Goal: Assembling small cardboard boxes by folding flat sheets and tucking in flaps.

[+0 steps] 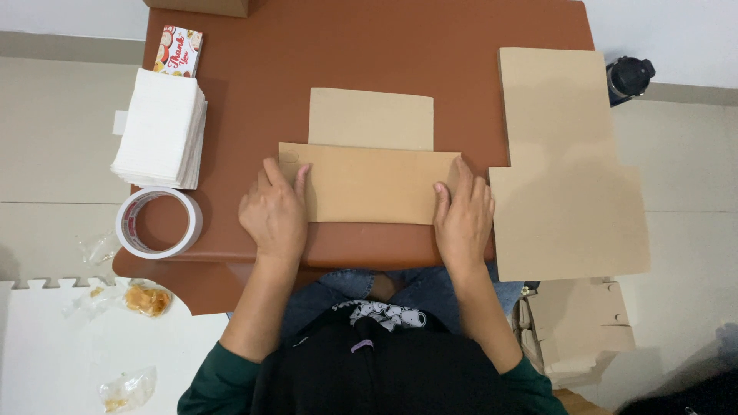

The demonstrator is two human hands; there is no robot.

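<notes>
Cardboard sheet (pixel 369 180) pressed flat (both ends) by left hand (pixel 273 215) and right hand (pixel 463 219).

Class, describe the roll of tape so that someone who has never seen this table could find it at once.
Start at the brown table and go to its near left corner, left of the person's left hand. Just below the stack of white paper sheets lies the roll of tape, flat on its side. It is the only round, ring-shaped thing there, white-rimmed with a hollow middle.

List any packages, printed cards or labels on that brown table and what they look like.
Printed card: far left corner, small rectangle, white with red and orange pictures.
Flat brown cardboard box blank: centre, under both hands.
Stack of flat cardboard blanks: right edge, plain tan.
</notes>
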